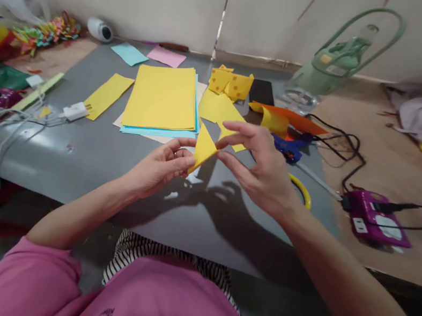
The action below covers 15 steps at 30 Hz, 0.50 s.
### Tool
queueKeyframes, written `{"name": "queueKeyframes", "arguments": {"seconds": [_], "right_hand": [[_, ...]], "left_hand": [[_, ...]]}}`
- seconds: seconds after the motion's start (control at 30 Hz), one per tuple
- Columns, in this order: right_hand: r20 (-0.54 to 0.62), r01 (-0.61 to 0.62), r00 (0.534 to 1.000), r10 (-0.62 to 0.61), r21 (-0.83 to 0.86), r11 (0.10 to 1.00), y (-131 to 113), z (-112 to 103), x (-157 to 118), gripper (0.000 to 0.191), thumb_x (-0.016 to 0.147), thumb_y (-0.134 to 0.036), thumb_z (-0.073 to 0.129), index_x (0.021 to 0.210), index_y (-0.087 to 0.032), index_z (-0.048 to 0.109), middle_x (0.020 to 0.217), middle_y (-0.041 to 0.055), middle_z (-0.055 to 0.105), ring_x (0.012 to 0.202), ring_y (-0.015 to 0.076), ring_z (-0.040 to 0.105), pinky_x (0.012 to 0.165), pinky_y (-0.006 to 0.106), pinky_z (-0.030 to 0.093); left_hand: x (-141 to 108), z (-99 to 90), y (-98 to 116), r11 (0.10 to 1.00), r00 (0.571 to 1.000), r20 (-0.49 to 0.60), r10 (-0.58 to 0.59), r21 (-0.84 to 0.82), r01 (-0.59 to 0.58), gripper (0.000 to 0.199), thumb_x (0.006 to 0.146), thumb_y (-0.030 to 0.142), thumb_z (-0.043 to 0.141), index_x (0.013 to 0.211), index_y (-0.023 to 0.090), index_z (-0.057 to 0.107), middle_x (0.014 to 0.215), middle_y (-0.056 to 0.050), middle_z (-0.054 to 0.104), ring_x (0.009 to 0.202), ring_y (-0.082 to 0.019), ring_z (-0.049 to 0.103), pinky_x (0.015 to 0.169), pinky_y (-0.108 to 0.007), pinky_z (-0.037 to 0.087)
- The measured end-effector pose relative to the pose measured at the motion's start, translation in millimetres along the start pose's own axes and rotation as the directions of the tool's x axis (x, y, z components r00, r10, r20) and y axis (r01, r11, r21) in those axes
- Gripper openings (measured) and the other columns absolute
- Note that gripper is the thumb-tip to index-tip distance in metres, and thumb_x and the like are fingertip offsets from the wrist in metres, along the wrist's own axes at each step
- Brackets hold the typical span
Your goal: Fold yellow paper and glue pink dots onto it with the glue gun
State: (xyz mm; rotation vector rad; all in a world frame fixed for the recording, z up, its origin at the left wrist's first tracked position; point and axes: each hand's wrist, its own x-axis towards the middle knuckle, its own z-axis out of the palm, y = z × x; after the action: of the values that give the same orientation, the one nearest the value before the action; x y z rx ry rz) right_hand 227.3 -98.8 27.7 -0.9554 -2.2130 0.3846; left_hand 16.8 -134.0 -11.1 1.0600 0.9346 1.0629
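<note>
One folded piece in hand, stacked sheets flat

On the grey tabletop (pixel 100 160), the paper stack (pixel 164 98) lies flat; its yellow top sheet shows no fold. The right hand (pixel 266 168) has its fingers narrow at one corner of the folded yellow paper (pixel 204 148); whether it grips, I cannot tell. The left hand (pixel 158 168) pinches this piece above the tabletop. Behind, the spotted yellow shapes (pixel 240 87) look formed. The held piece has a pointed form; if its folding is complete, I cannot tell.
</note>
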Motion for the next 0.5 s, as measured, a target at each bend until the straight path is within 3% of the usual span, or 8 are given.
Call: {"name": "queueKeyframes", "arguments": {"seconds": [0.2, 0.33, 0.43, 0.5], "right_hand": [[0.134, 0.137, 0.982, -0.13, -0.043, 0.99, -3.3, 1.5, 66.3, 0.038, 0.096, -0.027, 0.053, 0.133, -0.026, 0.055, 0.111, 0.0064, 0.071, 0.121, 0.0292, 0.059, 0.104, 0.053, 0.042], [0.222, 0.176, 0.961, -0.166, -0.024, 0.984, -5.7, 14.4, 91.6, 0.039, 0.093, -0.021, 0.053, 0.13, -0.028, 0.057, 0.105, 0.0051, 0.074, 0.119, 0.0296, 0.061, 0.103, 0.052, 0.043], [0.238, 0.175, 0.956, -0.17, 0.003, 0.985, -8.1, 23.1, 105.2, 0.042, 0.09, -0.018, 0.054, 0.131, -0.028, 0.056, 0.097, 0.0026, 0.075, 0.112, 0.0282, 0.064, 0.099, 0.049, 0.045], [0.234, 0.159, 0.959, -0.158, 0.016, 0.987, -9.3, 26.1, 113.6, 0.043, 0.089, -0.018, 0.055, 0.131, -0.028, 0.056, 0.097, 0.0019, 0.076, 0.107, 0.027, 0.066, 0.094, 0.046, 0.047]], "left_hand": [[12.4, -15.2, 3.7, 0.997, 0.984, -0.164, 0.071, 0.05, -0.064, 0.047, 0.089, 0.045, 0.062, 0.13, 0.025, 0.052, 0.116, -0.009, 0.069, 0.096, -0.019, 0.066, 0.084, -0.035, 0.055], [14.3, -26.4, 2.5, 0.991, 0.969, -0.209, 0.13, 0.052, -0.122, 0.061, 0.095, 0.066, 0.039, 0.139, 0.024, 0.05, 0.131, -0.013, 0.065, 0.109, -0.024, 0.067, 0.087, -0.037, 0.056], [13.7, -33.0, 2.2, 0.973, 0.944, -0.261, 0.204, 0.16, -0.167, 0.071, 0.095, 0.062, 0.046, 0.155, 0.028, 0.028, 0.142, -0.014, 0.058, 0.111, -0.023, 0.067, 0.089, -0.037, 0.055], [14.2, -36.9, 2.9, 0.957, 0.924, -0.288, 0.251, 0.217, -0.192, 0.071, 0.095, 0.059, 0.047, 0.157, 0.03, 0.025, 0.145, -0.013, 0.055, 0.111, -0.021, 0.066, 0.089, -0.036, 0.055]]}}
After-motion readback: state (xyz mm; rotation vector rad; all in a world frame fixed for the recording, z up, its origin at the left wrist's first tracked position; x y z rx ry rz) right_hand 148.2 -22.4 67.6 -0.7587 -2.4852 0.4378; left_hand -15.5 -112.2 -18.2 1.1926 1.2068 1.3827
